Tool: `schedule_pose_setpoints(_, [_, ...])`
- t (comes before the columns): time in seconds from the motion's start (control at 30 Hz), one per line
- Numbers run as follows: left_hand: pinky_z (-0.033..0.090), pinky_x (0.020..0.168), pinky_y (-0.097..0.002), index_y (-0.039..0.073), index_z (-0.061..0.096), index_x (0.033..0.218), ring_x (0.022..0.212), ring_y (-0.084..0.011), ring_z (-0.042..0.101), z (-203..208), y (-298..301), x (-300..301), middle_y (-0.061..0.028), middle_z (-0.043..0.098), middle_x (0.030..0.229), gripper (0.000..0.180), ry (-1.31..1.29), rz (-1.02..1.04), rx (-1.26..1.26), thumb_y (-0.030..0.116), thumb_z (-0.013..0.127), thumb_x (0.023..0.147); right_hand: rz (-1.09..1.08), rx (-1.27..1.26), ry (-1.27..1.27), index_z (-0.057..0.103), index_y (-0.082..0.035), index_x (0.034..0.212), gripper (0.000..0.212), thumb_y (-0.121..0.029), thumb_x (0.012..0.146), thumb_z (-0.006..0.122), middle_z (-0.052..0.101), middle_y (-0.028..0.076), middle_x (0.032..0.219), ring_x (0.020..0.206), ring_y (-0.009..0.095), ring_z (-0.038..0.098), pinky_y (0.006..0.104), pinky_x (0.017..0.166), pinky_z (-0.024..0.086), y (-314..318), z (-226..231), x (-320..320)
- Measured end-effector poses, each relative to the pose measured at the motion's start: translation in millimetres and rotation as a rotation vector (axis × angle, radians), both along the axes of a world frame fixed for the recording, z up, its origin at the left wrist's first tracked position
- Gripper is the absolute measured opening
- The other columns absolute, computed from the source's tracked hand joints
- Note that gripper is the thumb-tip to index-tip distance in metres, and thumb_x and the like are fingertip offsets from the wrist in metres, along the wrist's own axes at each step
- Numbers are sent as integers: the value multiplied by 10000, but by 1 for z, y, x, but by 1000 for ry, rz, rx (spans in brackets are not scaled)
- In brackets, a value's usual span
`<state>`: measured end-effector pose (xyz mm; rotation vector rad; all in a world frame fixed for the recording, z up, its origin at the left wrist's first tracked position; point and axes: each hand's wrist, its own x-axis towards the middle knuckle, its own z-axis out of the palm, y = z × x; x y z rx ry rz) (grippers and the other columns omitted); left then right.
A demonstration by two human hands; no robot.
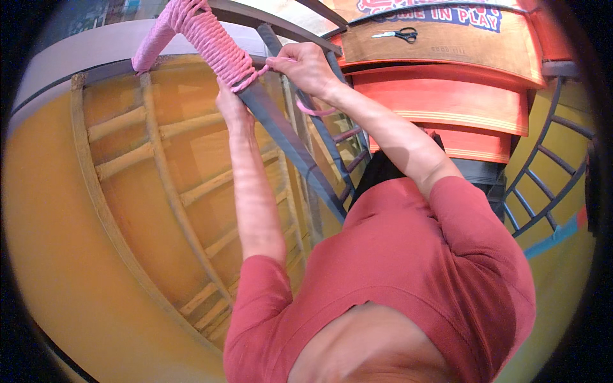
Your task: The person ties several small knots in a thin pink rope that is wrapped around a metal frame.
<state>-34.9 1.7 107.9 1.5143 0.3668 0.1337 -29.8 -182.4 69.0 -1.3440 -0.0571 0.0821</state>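
Note:
Pink rope [220, 48] is wound in tight coils around the upper part of a dark sloping handrail [281, 131]. Just past the lowest coil, my right hand [306, 67] is closed, pinching the strand between thumb and fingers and holding it out to the right of the rail. A loose loop of the same rope hangs below that hand. My left hand [231, 105] is against the left underside of the wrapped rail, at the lower end of the coils. Its fingers are hidden behind the rail and rope.
Scissors [403, 35] with dark handles lie on a brown landing [440, 45] with lettering, at the upper right. Below it descend orange-red steps [440, 96]. Dark railings [543, 153] stand at the right. A yellow wall [57, 210] with a painted ladder pattern fills the left.

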Motion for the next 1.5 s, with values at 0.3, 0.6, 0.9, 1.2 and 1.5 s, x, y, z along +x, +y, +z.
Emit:
schedule_pose_setpoints(0.3, [455,822,-254,-14,596,1113,922,-116,573,4,-32,-45,-54,642,1029,351,-202,19,210,262,642,899,-248,415,176,570,-14,926,342,-155,728,811,602,12,720,645,38,532,196,554,450,47,23,-43])
schedule_pose_setpoints(0.6, [456,762,-242,-32,603,1092,860,-98,555,10,-34,-43,-49,638,976,419,-140,84,244,357,538,951,-152,551,139,517,-9,867,221,-80,815,719,610,22,749,667,37,555,194,560,461,76,17,-32])
schedule_pose_setpoints(0.9, [456,773,-274,-60,564,1084,885,-138,566,15,-39,-32,-86,615,997,565,-223,29,455,471,404,979,-163,293,113,479,-35,811,251,-15,771,726,552,0,677,556,16,482,181,477,385,61,35,-26])
schedule_pose_setpoints(1.2, [418,926,-349,-25,490,1240,1061,-224,555,27,-34,-17,-121,575,1170,709,-88,-77,376,563,196,978,-163,236,-9,493,-34,820,238,0,772,724,558,4,729,611,18,502,176,525,413,62,25,-22])
schedule_pose_setpoints(1.5, [438,680,-234,-41,638,921,756,-76,537,26,-38,-51,-19,622,837,416,60,226,265,352,512,968,-92,354,198,591,5,942,186,-87,826,705,618,25,749,639,71,574,213,567,474,61,16,-12])
